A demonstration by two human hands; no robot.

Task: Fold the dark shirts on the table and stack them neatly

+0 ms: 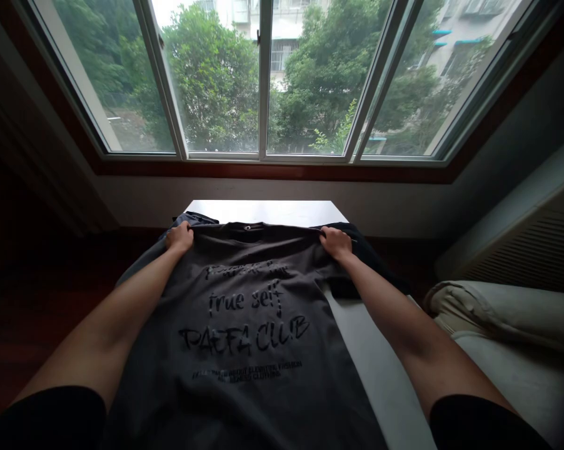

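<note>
A dark grey T-shirt [258, 319] with black lettering on its front is stretched out before me, its neckline at the far end. My left hand [179, 237] is closed on the shirt's left shoulder. On the other side, my right hand [337, 242] grips the right shoulder, so the cloth between them is drawn fairly straight. The lower part of the shirt runs toward me, past the bottom of the view. Beneath it is a white table [272, 211], whose far end and right side show.
Dark clothing [373, 269] lies at the table's right, and bluish-grey clothing [144, 259] at its left. A pale folded quilt or cushion [511, 312] is at the right. Beyond the table are a wall and a wide window [263, 159].
</note>
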